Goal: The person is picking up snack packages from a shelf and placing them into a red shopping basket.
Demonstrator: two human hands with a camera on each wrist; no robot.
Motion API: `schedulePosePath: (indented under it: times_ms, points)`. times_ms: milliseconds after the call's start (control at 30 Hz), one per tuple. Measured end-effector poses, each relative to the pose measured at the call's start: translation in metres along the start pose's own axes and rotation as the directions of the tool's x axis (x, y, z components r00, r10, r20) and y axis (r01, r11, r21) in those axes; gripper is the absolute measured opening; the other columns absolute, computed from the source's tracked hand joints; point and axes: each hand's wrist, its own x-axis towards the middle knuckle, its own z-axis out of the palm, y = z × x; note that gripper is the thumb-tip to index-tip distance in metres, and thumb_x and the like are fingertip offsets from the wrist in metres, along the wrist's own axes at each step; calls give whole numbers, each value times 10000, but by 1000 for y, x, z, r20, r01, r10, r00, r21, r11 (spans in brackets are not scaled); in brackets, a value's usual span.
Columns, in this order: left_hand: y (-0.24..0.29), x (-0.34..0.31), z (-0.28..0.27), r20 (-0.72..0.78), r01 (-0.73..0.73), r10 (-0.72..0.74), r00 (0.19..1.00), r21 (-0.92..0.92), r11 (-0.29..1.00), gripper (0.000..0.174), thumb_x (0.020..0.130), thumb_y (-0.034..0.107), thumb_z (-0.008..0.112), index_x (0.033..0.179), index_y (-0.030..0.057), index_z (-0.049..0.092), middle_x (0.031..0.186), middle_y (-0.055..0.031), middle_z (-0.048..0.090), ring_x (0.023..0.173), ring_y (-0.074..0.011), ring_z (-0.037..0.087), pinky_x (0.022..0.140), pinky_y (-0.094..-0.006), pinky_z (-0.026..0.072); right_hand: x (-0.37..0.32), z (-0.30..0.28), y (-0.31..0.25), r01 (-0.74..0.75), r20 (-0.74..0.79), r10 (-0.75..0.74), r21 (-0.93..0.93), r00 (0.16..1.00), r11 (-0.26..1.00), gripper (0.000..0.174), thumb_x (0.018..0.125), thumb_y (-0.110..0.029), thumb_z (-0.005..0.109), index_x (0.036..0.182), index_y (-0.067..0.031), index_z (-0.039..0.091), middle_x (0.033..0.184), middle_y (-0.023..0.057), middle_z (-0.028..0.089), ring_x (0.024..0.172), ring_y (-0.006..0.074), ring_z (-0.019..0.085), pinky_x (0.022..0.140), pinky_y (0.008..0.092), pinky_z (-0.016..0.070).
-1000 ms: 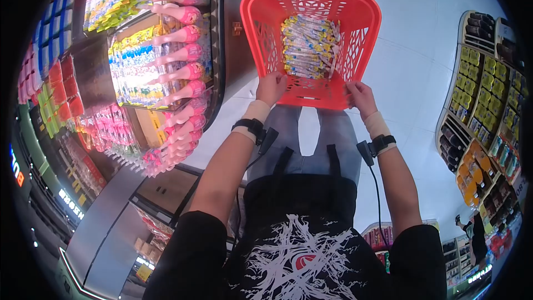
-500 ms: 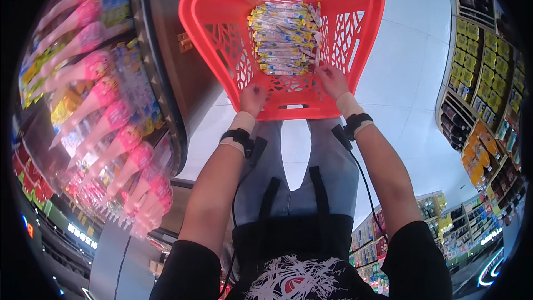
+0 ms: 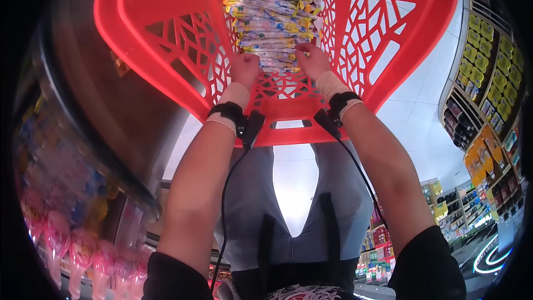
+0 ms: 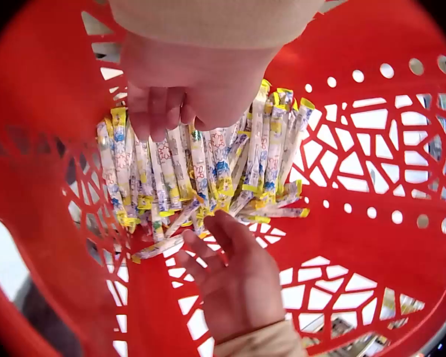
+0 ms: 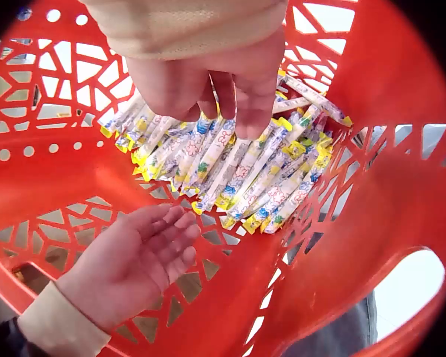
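Inside the red basket (image 3: pixel 288 108) lies a pile of thin wrapped sticks (image 3: pixel 272 14) with yellow ends, mostly side by side. My left hand (image 3: pixel 244 69) is at the near left edge of the pile, its fingers loosely bent and nothing in them. My right hand (image 3: pixel 314 62) is at the near right edge, fingertips close to the sticks. The left wrist view shows the right hand (image 4: pixel 241 286) palm up and relaxed, holding nothing. In the right wrist view the left hand (image 5: pixel 137 260) is likewise palm up. Whether any fingertip touches a stick is unclear.
A dark curved shelf edge (image 3: pixel 83 128) runs close along the basket's left side, with pink hanging packs (image 3: pixel 80 250) below it. Shelves of yellow packs (image 3: pixel 474 50) stand at the right. The basket's walls rise around both hands.
The basket appears larger and closer. Both hands have moved from its near rim inward to the pile and nearer each other. The shelf on the left has shifted down and left in view.
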Motion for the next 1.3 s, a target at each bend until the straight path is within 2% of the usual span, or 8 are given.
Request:
schedulePosePath:
  times_ms: [33,67,167,367,567,867,1133,1300]
  points:
    - [2,6,5,37,128,-123,992,-209,970,223,908,174,604,1014,-12,666,951,-147,689,848,-284,708,671,-401,595,5,5,4,25,-32,-27,-38,999,999,332,855,-274,634,1102,-56,678,1092,154,701,1056,341,650,932,404,498]
    - [3,18,9,58,189,-180,982,-273,943,228,914,133,604,1065,-34,636,1013,-129,660,869,-262,703,640,-362,607,13,12,11,-3,-9,3,55,1000,998,361,853,-263,638,1141,-46,658,1170,175,669,1115,343,621,987,402,472]
    - [6,42,17,157,273,-231,960,-355,894,362,952,217,595,1230,-10,546,1150,-116,600,978,-248,656,739,-359,565,32,17,13,-23,-14,21,-166,1000,986,492,903,-329,617,1322,-74,568,1267,164,633,1143,332,614,989,390,470]
    - [-8,92,36,232,334,-241,942,-587,737,431,998,243,559,1323,-26,471,1171,-160,598,1007,-284,638,858,-371,566,71,34,50,145,-60,-167,-272,984,951,511,856,-262,649,1293,-20,545,1290,198,568,1226,361,523,1042,421,433]
    - [-32,131,49,272,374,-259,927,-722,583,486,1018,268,529,1386,-17,392,1270,-191,548,1057,-323,626,864,-431,570,90,36,71,120,-10,-133,-370,991,921,544,798,-285,723,1273,-59,584,1240,187,563,1140,353,581,988,412,474]
    - [-5,81,38,157,216,-150,976,-639,739,426,1049,288,468,1347,-6,385,1258,-195,547,1110,-279,590,931,-390,511,48,19,33,139,-42,-186,-507,982,850,507,773,-484,771,1092,-95,715,1244,153,573,1152,319,551,988,423,473]
    - [15,37,24,208,217,-113,972,-593,776,445,979,357,618,1266,46,480,1160,-121,566,1016,-231,596,858,-370,510,4,5,0,161,128,-142,-152,982,975,505,838,-461,721,1156,-71,677,960,202,702,900,350,689,815,411,533]
    - [26,-1,20,210,208,-98,973,-606,768,361,945,358,671,1143,74,570,1000,-44,598,914,-186,602,772,-337,503,-30,-11,-19,136,173,-121,-79,977,988,447,872,-426,698,1132,-63,687,934,192,697,900,342,679,799,403,527]
